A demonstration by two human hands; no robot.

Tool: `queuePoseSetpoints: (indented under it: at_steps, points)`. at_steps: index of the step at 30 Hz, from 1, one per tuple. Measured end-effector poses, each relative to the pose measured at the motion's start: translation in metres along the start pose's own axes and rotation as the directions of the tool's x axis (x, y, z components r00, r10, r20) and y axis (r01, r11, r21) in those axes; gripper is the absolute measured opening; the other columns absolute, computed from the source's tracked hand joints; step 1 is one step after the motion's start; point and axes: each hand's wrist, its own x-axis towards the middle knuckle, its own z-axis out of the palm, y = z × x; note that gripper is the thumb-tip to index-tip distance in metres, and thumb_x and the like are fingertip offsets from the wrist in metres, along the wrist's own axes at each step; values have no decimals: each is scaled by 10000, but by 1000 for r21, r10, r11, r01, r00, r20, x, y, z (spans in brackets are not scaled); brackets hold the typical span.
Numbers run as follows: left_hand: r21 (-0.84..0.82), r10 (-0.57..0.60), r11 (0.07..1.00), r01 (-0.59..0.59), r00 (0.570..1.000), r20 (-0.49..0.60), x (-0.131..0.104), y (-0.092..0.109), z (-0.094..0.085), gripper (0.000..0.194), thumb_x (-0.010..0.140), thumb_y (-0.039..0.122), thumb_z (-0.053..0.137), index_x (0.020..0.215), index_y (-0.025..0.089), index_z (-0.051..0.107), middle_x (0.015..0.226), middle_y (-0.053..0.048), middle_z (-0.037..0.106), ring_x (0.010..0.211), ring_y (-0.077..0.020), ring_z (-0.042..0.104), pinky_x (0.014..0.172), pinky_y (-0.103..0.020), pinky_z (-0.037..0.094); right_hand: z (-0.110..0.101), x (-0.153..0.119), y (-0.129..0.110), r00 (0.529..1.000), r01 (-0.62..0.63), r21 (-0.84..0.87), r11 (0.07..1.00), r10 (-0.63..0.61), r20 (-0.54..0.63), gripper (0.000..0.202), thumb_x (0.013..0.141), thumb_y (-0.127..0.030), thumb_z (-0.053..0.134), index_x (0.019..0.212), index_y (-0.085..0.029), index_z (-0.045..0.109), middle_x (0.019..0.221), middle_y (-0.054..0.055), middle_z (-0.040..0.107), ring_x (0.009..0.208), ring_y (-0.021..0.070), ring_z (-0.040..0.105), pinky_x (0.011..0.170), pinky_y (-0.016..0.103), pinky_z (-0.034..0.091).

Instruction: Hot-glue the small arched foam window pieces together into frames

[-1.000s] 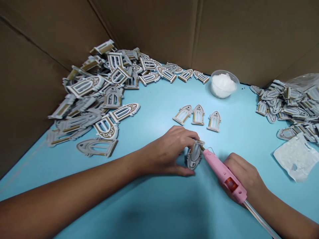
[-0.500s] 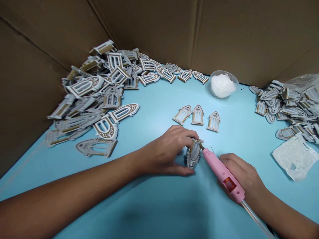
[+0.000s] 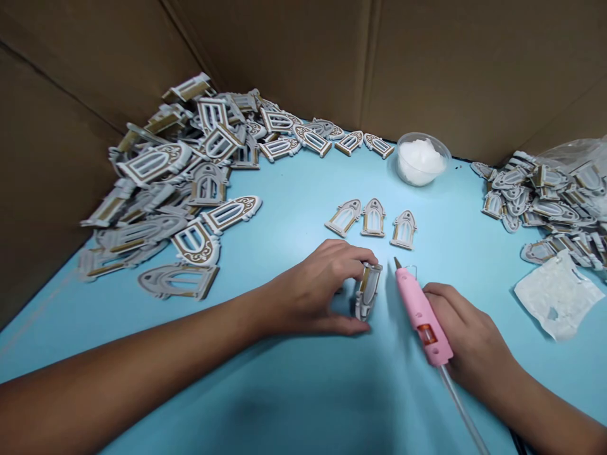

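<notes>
Between its thumb and fingers, my left hand [image 3: 327, 287] holds a small arched window piece [image 3: 368, 292] tilted up on edge above the blue table [image 3: 294, 392]. My right hand [image 3: 469, 335] is wrapped round a pink glue gun [image 3: 423, 316]; its metal tip points up and away, a little right of the held piece and not touching it. A clear glue stick sticks out of the gun's rear end. Just beyond my hands lie three small arched pieces, one of them the middle piece [image 3: 374, 218], with their grey sides up.
A large heap of arched window pieces [image 3: 156, 164] fills the back left. Behind stands a clear cup [image 3: 422, 161] of white material. At the right are another pile of pieces [image 3: 545, 189] and a white scrap [image 3: 557, 294]. Cardboard walls [image 3: 294, 57] enclose the table.
The glue gun's tip has come away from the held piece, moving right and upward, and the gun stands more upright. My left hand still holds the piece, now turned more edge-on.
</notes>
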Motion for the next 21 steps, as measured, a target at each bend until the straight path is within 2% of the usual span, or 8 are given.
queuePoseSetpoints:
  at_steps: [3,5,8,11,15,17,20,21]
  points:
    - [-8,-30,1000,30,1000,-9,-2,-2,1,631,813,395,860,1251,235,436,1298,-128,649,1175,-258,630,1030,-431,462,-4,2,7,997,-75,-6,997,75,-28,204,949,-75,428,1028,-151,601,976,132,696,800,186,707,575,246,564]
    - [22,-91,996,90,995,44,-1,-1,0,728,784,402,877,1328,232,425,1269,-105,665,1162,-263,634,1047,-430,454,-4,1,14,993,-95,-9,995,94,-68,188,927,-67,465,1025,-162,594,983,119,681,794,179,690,583,247,553]
    - [124,-182,978,167,976,118,2,2,-1,827,725,456,897,1373,207,448,1272,-105,674,1171,-297,631,1096,-455,404,-2,-2,23,988,-102,-3,995,101,-117,172,903,-68,522,1026,-171,585,1009,111,665,808,179,672,577,246,540]
    - [220,-246,951,218,964,105,5,6,-2,850,681,524,889,1344,177,486,1278,-131,665,1214,-350,602,1084,-482,374,1,-5,29,983,-125,2,992,124,-137,173,898,-62,541,1011,-188,579,1014,97,655,813,178,656,563,244,528]
    - [175,-253,958,227,957,141,5,7,0,709,727,475,844,1284,181,518,1251,-123,686,1212,-334,610,1072,-468,339,2,-6,31,976,-145,-18,989,141,-164,191,903,-51,541,1003,-211,575,1014,81,658,847,186,660,575,251,532]
    - [98,-190,980,175,967,172,4,7,2,508,777,383,800,1180,200,551,1310,-119,685,1269,-319,596,1100,-456,300,1,-6,31,970,-163,-47,985,152,-189,186,907,-55,547,994,-217,575,1011,76,663,855,189,666,578,255,530]
    - [26,-39,999,35,978,203,3,8,5,107,873,239,678,898,213,577,1300,-77,713,1345,-295,563,1115,-437,267,0,-5,33,961,-171,-97,981,144,-237,167,910,-77,572,1007,-212,584,1013,73,670,840,187,673,587,260,528]
    - [27,6,1000,-12,979,206,3,9,5,80,899,208,639,842,210,584,1282,-69,721,1351,-289,560,1113,-436,268,-1,-5,33,958,-166,-111,980,133,-253,164,909,-85,582,1019,-207,588,1012,73,672,833,184,675,592,260,529]
